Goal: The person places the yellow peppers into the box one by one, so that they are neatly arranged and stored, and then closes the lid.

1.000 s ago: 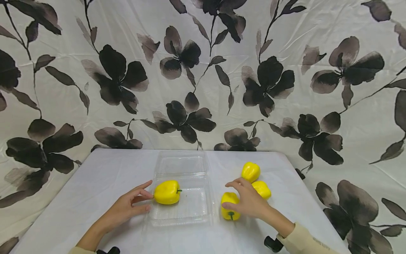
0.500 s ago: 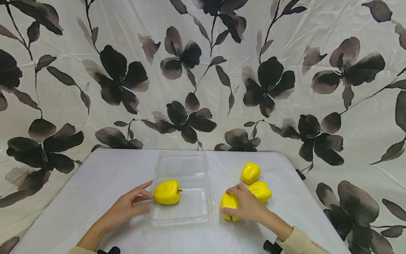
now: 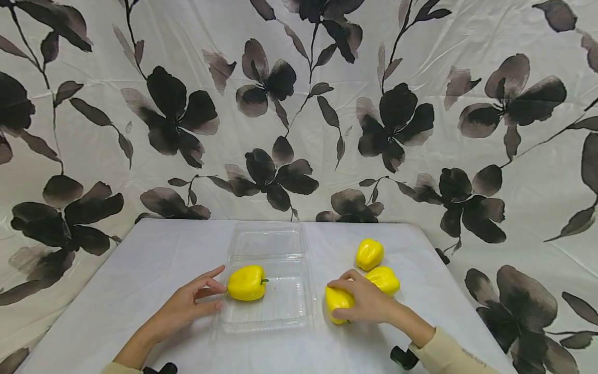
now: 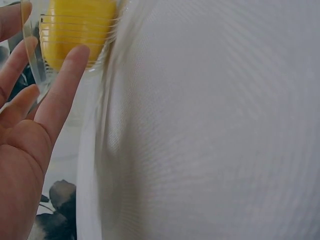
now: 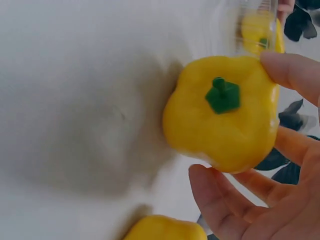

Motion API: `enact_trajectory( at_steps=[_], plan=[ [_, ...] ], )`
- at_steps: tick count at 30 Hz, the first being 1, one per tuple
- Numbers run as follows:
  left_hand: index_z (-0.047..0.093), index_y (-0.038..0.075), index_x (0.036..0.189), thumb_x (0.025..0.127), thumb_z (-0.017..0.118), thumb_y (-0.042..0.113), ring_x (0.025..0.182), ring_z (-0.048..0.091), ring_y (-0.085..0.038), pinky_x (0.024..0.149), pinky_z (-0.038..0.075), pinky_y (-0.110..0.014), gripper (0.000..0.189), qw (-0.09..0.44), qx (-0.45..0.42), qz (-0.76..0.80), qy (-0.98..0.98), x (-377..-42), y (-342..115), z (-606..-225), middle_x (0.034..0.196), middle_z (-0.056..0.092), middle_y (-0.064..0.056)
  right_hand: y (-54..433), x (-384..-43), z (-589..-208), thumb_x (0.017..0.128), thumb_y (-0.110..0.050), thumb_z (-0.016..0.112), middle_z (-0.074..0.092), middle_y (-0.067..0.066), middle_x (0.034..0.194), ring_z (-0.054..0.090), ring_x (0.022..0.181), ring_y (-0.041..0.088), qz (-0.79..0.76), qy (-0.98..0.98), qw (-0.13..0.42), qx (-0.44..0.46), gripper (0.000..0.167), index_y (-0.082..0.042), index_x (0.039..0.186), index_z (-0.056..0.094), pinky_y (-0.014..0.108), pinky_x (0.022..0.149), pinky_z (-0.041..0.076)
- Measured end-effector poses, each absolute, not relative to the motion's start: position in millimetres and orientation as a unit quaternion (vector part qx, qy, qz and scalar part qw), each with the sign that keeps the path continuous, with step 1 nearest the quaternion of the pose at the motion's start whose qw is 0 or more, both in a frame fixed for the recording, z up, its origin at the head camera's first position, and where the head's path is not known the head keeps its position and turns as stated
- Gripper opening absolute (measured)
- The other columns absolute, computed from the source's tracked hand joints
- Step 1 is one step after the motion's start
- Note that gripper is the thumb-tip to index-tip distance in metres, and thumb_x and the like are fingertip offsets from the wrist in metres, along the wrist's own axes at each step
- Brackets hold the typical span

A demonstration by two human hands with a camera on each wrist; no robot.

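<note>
A yellow bell pepper (image 3: 245,283) with a green stem lies on its side in the left part of a clear plastic clamshell container (image 3: 286,307), whose lid is folded back. My left hand (image 3: 193,301) rests at the container's left wall, fingers spread and fairly straight; in the left wrist view a fingertip overlaps the ribbed wall. Right of the container, my right hand (image 3: 366,298) grips a second yellow bell pepper (image 5: 220,130) between thumb and fingers, its stem toward the wrist camera. In the head view the hand hides that pepper's right side.
Two more yellow bell peppers lie to the right, one (image 3: 384,280) just behind my right hand and one (image 3: 369,254) farther back. A white cloth (image 3: 177,249) covers the table. Behind its far edge hangs a floral-printed curtain (image 3: 336,130).
My right hand's fingers have closed round the near pepper, which has tilted, its stem shifting right. My left hand and the container have stayed in place.
</note>
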State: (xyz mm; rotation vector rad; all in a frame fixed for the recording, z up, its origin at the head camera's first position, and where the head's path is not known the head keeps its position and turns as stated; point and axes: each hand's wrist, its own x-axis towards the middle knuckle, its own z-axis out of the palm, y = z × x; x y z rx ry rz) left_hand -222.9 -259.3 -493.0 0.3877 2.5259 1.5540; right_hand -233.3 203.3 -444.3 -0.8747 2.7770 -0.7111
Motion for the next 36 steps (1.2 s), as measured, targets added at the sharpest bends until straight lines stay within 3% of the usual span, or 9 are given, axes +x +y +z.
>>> enact_trajectory(
  at_steps=[9,16,26,36],
  plan=[
    [0.069,0.015,0.121,0.094,0.083,0.031,0.139,0.058,-0.035,0.116,0.043,-0.065,0.034,0.076,0.125,0.516,0.844,-222.6,-259.5,-493.2,0.175,0.029,-0.005,206.5,-236.8,-428.9,0.087,-0.028,0.085,0.057,0.001,0.129,0.058,0.111,0.019,-0.223,0.913,0.125,-0.317,0.059,-0.02,0.142,0.067,0.043,0.099,0.053],
    [0.069,0.016,0.121,0.094,0.083,0.031,0.14,0.057,-0.036,0.116,0.044,-0.065,0.034,0.076,0.124,0.517,0.843,-223.0,-260.4,-493.6,0.175,0.029,-0.004,206.9,-238.9,-425.0,0.085,-0.018,0.084,0.058,-0.001,0.135,0.059,0.121,0.021,-0.214,0.906,0.127,-0.341,0.056,-0.016,0.139,0.066,0.047,0.107,0.052],
    [0.068,0.015,0.121,0.095,0.083,0.031,0.139,0.058,-0.036,0.116,0.044,-0.064,0.034,0.072,0.133,0.517,0.842,-222.6,-261.1,-495.5,0.174,0.03,-0.003,206.3,-237.5,-425.2,0.083,-0.008,0.078,0.059,0.002,0.136,0.058,0.121,0.022,-0.21,0.902,0.128,-0.356,0.058,-0.016,0.139,0.068,0.044,0.106,0.052],
    [0.068,0.014,0.122,0.095,0.083,0.029,0.139,0.058,-0.035,0.117,0.043,-0.065,0.034,0.076,0.135,0.521,0.839,-221.4,-261.5,-494.8,0.174,0.03,-0.003,206.0,-233.9,-429.9,0.085,-0.008,0.079,0.057,0.005,0.137,0.057,0.12,0.025,-0.205,0.902,0.109,-0.363,0.056,-0.017,0.139,0.068,0.044,0.103,0.054]
  ],
)
